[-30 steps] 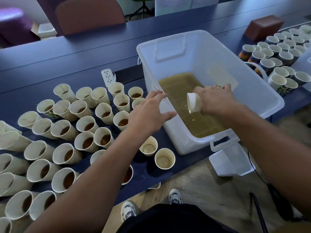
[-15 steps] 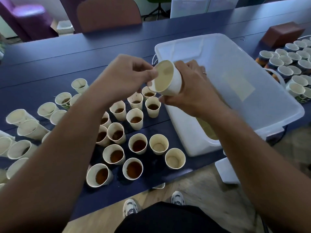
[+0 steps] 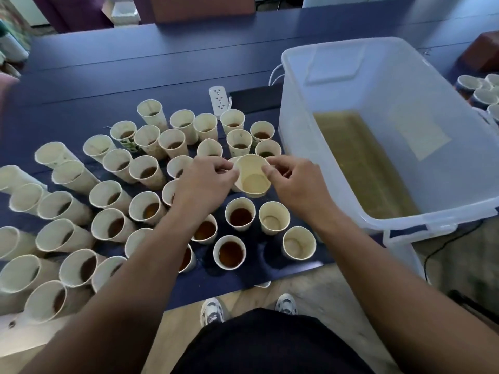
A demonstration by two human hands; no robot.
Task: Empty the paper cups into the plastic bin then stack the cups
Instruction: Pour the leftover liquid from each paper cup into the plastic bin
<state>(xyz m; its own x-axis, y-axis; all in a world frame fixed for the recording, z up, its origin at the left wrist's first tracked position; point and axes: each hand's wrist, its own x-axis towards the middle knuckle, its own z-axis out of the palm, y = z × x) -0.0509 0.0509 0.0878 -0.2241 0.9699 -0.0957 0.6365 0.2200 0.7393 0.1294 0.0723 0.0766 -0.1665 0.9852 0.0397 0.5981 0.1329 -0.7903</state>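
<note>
An empty paper cup (image 3: 253,176) is held upright above the cups on the table, pinched at its rim from both sides. My left hand (image 3: 202,182) grips its left edge and my right hand (image 3: 294,179) its right edge. A clear plastic bin (image 3: 421,211) with brownish liquid in its bottom stands to the right. Several paper cups with dark liquid, such as one filled cup (image 3: 240,215), crowd the dark blue table (image 3: 121,66). Two empty cups (image 3: 274,217) (image 3: 299,242) stand near the front edge.
A white power strip (image 3: 219,98) lies behind the cups next to the bin. More cups (image 3: 483,97) stand at the far right. A brown chair back (image 3: 202,8) is beyond the table. My shoes (image 3: 212,311) show on the floor below the table edge.
The cup went from being tipped in the bin by my right hand, up to both hands, then down and upright over the standing cups. My view shifted left.
</note>
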